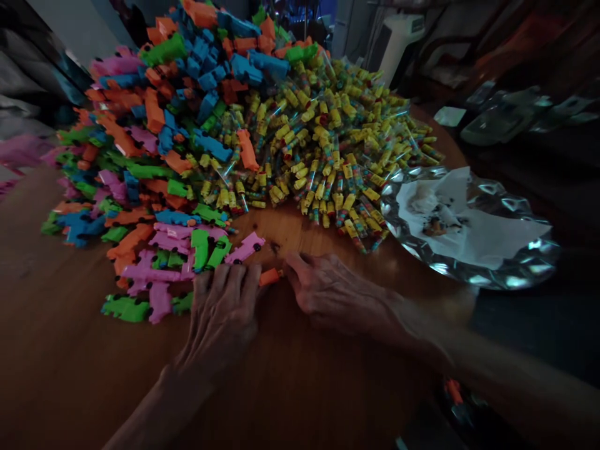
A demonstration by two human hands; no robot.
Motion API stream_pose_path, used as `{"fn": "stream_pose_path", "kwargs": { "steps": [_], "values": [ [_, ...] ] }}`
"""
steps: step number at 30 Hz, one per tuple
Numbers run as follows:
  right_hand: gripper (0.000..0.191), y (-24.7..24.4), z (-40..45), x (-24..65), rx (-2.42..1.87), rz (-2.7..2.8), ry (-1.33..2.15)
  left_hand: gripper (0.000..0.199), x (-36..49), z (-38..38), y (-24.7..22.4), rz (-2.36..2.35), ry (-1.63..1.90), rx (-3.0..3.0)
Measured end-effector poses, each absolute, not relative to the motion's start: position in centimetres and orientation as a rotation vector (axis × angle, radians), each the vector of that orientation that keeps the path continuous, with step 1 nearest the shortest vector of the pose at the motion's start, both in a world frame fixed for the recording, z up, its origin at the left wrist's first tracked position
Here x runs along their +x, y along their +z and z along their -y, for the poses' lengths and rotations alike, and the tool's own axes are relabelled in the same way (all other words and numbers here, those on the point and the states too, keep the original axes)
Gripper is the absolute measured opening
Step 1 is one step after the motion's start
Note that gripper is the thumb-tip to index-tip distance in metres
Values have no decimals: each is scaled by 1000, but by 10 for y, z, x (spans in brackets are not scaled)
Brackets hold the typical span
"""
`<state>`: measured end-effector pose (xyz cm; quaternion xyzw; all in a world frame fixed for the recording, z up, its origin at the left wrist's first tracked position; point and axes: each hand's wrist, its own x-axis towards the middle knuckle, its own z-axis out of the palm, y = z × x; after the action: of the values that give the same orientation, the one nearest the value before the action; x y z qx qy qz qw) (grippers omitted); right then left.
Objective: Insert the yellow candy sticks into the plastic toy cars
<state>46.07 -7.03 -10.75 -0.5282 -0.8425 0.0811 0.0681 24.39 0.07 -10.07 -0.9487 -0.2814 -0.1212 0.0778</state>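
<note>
One orange pc [269, 277], R hand [328, 289] pinching tip, L hand [227, 306] curled alongside, grip unclear

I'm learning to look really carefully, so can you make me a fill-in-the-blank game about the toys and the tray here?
1. The small toy piece between the left hand and right hand is coloured ____.
2. The pink toy car by the left hand has ____ wheels.
3. The heaped little tubes are mostly coloured ____.
4. The silver tray is nearer the person's ____ hand.

Missing words: orange; black; yellow; right
</note>
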Motion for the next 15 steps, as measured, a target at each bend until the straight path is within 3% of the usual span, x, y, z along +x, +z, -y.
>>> {"fn": "stream_pose_path", "kwargs": {
  "steps": [6,15],
  "values": [
    [21,-120,74,455,-1633,2444,174,36,248,2,-97,786,-299,-2686],
    [22,-62,73,444,-1711,2328,297,20,214,27,-93,740,-433,-2781]
  ]
}}
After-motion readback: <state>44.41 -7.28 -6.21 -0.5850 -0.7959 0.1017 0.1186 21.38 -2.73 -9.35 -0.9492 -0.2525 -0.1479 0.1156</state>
